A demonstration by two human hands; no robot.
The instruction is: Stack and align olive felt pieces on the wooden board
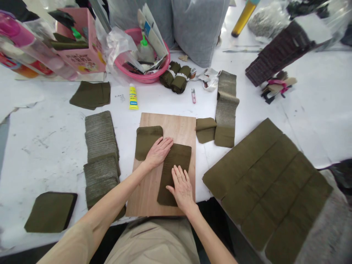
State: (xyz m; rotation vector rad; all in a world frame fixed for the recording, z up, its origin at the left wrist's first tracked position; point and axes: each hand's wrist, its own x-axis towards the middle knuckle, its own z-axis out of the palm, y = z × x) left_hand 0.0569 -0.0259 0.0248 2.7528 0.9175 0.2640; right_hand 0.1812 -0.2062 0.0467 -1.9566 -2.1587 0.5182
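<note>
A wooden board [154,190] lies at the table's near edge. Two olive-green fabric pieces rest on it: one at upper left [145,139] and a longer one [176,161] running down the right side. My left hand [158,151] lies flat with fingers stretched out, across the seam where the two pieces meet. My right hand [181,187] presses flat on the lower part of the longer piece, fingers together and extended. Neither hand grips anything.
Stacks of grey-green pieces [100,146] sit left of the board, a dark square [51,211] at near left. A large sheet of joined olive panels [269,183] lies right. A glue tube [133,96], small snips [193,96], pink basin [154,75] and pink box [82,55] stand behind.
</note>
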